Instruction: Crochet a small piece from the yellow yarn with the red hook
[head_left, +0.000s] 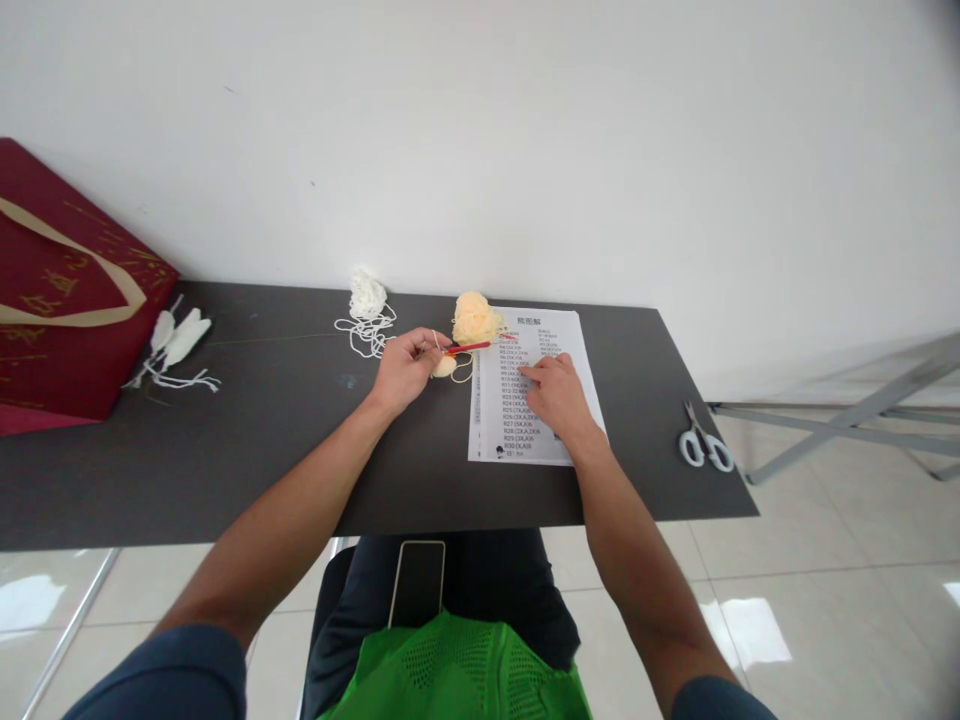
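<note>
My left hand [410, 365] is closed on a small pale-yellow crochet piece [444, 367] and a crochet hook with a red handle [471, 348]. The hook points right, across the edge of a printed pattern sheet [491, 440]. A ball of pale-yellow yarn [474, 318] sits just behind, and a loose strand of the same colour curls below it. My right hand [559, 392] rests on the sheet with its index finger stretched out at the printed lines. Nothing shows in that hand; its other fingers are partly hidden.
White yarn [368, 296] lies loosely tangled by the wall. At the left of the dark table [285, 450] are white knitted pieces with tails [184, 338] and a dark red gift bag [67, 290]. Scissors [703, 440] lie near the right edge. A phone [418, 580] rests on my lap.
</note>
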